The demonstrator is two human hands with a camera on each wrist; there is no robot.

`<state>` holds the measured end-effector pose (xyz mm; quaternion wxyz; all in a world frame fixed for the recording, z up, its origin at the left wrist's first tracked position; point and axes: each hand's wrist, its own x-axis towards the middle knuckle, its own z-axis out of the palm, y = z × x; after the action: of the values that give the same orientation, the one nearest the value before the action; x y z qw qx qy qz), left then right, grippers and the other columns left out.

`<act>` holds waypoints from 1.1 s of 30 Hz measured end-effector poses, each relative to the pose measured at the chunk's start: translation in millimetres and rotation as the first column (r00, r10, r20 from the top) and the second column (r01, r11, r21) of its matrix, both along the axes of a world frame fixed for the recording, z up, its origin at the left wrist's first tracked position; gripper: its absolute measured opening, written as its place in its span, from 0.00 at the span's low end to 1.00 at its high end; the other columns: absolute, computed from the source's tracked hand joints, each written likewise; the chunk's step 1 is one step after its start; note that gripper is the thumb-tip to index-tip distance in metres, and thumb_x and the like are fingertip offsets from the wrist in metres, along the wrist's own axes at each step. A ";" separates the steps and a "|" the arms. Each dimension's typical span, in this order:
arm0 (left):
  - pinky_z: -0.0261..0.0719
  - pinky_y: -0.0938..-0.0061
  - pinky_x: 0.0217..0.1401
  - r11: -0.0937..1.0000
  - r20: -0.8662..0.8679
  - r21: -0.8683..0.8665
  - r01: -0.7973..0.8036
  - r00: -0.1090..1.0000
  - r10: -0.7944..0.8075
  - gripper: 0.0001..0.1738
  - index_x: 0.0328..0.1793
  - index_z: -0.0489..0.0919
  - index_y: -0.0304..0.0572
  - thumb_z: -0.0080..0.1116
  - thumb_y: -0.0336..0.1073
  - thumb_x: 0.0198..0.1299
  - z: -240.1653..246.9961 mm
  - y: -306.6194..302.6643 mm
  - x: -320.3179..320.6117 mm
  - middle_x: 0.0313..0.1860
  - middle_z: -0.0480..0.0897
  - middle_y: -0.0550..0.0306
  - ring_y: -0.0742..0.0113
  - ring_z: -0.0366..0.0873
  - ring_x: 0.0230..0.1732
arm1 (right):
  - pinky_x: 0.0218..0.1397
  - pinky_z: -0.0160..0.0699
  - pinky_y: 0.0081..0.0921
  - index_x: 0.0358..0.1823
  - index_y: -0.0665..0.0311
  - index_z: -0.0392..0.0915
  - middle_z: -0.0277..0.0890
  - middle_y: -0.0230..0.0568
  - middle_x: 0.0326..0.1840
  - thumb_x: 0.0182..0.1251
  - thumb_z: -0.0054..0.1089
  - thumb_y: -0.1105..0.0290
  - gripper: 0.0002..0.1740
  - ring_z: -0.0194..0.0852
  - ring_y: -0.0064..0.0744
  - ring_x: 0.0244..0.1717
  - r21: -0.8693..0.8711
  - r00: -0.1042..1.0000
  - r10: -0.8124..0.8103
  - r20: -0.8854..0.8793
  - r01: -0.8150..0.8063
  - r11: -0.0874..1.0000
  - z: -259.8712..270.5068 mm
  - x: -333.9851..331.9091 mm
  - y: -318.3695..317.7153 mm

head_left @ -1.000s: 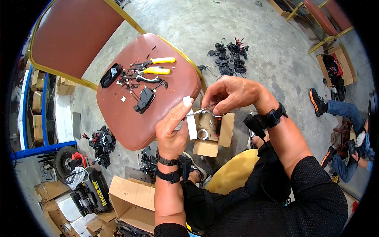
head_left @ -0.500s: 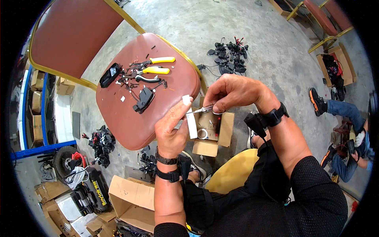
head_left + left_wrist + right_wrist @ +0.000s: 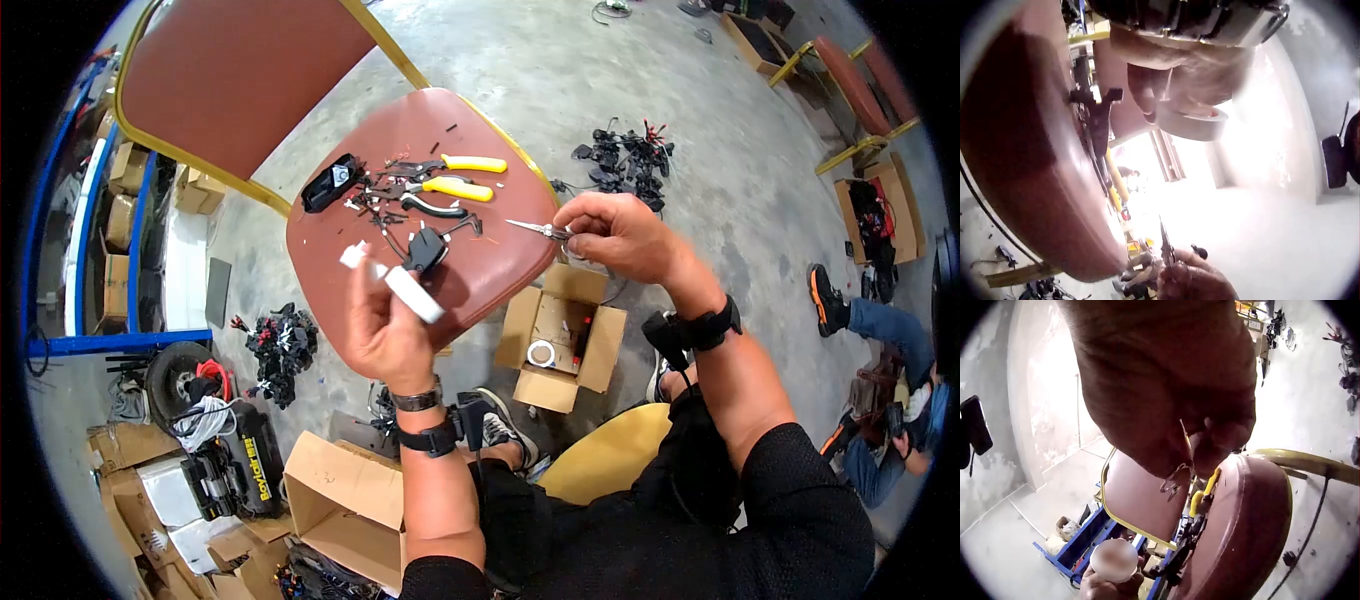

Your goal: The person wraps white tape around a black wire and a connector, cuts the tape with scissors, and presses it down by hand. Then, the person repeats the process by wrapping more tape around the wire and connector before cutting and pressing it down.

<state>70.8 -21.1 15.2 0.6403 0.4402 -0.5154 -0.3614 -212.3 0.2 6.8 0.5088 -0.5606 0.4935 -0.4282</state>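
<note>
Seated person, dark sleeves, a strap and camera on each wrist. Left hand (image 3: 385, 330) is raised over the near edge of the chair seat (image 3: 490, 265), fingers curled round a roll of white tape (image 3: 413, 293). A small white strip (image 3: 352, 255) stands at its fingertips; cannot tell whether it is cut free or joined to the roll. Right hand (image 3: 615, 235) hangs well apart to the right, fingers pinched on a small pair of scissors (image 3: 540, 231). The blades look closed and point left across the seat's right edge, touching nothing. From the left wrist the roll sits tight under the fingers. From the right wrist the scissor loops show below the knuckles. My reading: the snip is over and the hands are parted, so the step in hand is dealing with the strip. The next move would call for a free right hand, with the scissors put down on the seat, and a careful pinch so the strip does not fold on itself. On the seat beyond: a black part (image 3: 428, 248), two yellow-handled pliers (image 3: 462, 175), a black case (image 3: 330, 183), and wire and plastic scraps. On the floor below the seat is an open cardboard box (image 3: 520, 318) with another tape ring (image 3: 541, 352) inside. Farther off lie heaps of black parts (image 3: 625, 155), and another person's leg (image 3: 860, 310) shows at the right.
</note>
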 end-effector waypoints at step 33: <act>0.73 0.60 0.69 0.970 0.261 -0.238 0.042 0.965 0.022 0.27 0.64 0.79 0.27 0.69 0.37 0.63 2.9 -14.0 11.3 0.63 0.82 0.43 0.53 0.78 0.64 | 0.39 0.81 0.34 0.45 0.66 0.79 0.77 0.45 0.35 0.59 0.62 0.80 0.12 0.81 0.45 0.35 -0.487 0.956 -0.154 -0.249 0.014 0.873 25.0 72.6 -17.3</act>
<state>82.1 -35.1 18.1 0.6136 0.4004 -0.6377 -0.2379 -139.7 -17.1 31.8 0.2597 -0.7016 0.4629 -0.4755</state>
